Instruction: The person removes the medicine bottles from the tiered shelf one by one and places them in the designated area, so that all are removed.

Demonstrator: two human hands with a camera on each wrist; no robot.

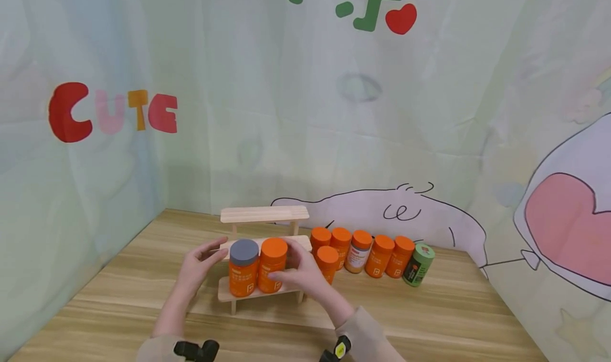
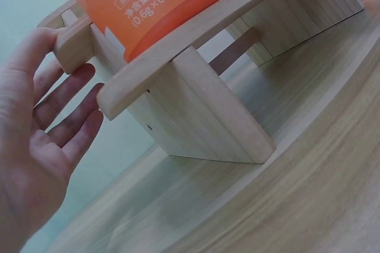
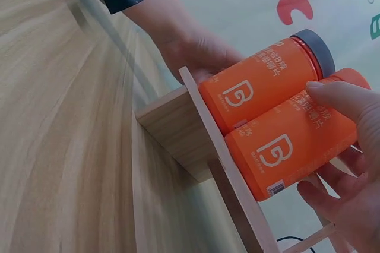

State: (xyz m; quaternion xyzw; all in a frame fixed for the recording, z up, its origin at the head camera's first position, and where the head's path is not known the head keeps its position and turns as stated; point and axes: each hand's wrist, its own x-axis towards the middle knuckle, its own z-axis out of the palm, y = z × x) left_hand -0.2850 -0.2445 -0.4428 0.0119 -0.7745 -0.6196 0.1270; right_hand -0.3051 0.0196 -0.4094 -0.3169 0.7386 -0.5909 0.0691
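A three-tier wooden rack (image 1: 264,214) stands on the table. On its lowest board sit two orange bottles side by side, upright: a grey-lidded bottle (image 1: 243,278) at the left and an orange-lidded bottle (image 1: 273,251) at the right. My right hand (image 1: 306,272) grips the orange-lidded bottle, thumb across its front and fingers behind, as the right wrist view shows. At the rack's left end, my left hand (image 2: 41,122) holds the end of the middle board (image 2: 76,44), thumb on top and fingers below. Parts of the right fingers are hidden by the bottle.
Right of the rack, several orange-lidded bottles (image 1: 380,257) form a row along the back, one of them with a pale label (image 1: 357,257). Another orange bottle (image 1: 328,261) stands in front. A green bottle (image 1: 419,266) ends the row. A printed curtain (image 1: 305,112) hangs behind the table (image 1: 429,319).
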